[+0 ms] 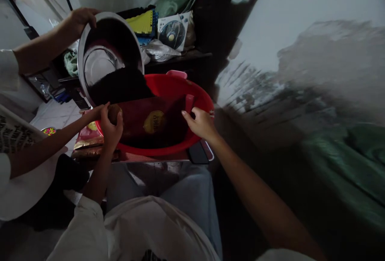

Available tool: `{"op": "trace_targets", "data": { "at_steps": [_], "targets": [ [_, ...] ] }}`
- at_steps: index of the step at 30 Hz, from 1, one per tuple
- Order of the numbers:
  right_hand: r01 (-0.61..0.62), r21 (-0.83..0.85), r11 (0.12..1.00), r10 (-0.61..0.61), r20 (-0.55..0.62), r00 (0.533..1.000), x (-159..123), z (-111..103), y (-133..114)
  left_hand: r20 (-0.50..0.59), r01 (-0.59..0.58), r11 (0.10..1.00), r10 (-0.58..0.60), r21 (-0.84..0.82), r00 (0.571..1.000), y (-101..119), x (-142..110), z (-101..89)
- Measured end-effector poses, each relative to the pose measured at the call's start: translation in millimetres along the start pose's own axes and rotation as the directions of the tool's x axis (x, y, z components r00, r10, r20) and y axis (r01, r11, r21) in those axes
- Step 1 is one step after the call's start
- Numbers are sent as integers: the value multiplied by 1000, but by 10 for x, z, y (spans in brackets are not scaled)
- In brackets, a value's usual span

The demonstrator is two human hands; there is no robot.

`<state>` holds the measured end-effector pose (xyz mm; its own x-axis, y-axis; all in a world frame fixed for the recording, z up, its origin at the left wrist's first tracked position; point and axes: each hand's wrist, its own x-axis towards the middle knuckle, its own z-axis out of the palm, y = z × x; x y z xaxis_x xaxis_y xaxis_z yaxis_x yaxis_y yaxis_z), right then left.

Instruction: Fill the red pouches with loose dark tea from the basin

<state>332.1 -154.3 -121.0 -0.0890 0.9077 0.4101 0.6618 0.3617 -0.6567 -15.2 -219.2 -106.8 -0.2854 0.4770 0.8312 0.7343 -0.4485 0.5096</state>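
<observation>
A dark red printed bag with a yellow emblem lies across the red plastic basin. My left hand is closed around its left end, where a brown bunched part shows. With thumb and fingers my right hand pinches the bag's right edge, beside a small red piece that may be a handle or a fold. A co-worker's hand tilts a metal bowl holding a dark loose mass towards the basin. The co-worker's other hand touches near my left hand.
A phone lies by the basin's right front edge. Other packets lie at its left. Behind stand a box with a fan picture and plastic bags. A stained wall rises on the right.
</observation>
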Motion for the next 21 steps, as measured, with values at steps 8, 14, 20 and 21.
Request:
{"op": "trace_targets", "data": {
  "at_steps": [8, 14, 20, 21],
  "targets": [
    [-18, -156, 988, 29, 65, 997, -60, 32, 13, 60, 37, 998, -39, 45, 997, 50, 51, -29],
    [-39, -190, 981, 57, 86, 995, -90, 35, 14, 61, 28, 997, -32, 68, 998, 58, 67, -24],
    [-15, -203, 979, 34, 91, 995, -99, 63, 34, 42, 21, 999, -23, 47, 999, 28, 73, -1],
    [-6, -203, 979, 27, 103, 994, -99, 62, 27, 44, 24, 999, -26, 45, 999, 22, 75, 1]
  ]
}}
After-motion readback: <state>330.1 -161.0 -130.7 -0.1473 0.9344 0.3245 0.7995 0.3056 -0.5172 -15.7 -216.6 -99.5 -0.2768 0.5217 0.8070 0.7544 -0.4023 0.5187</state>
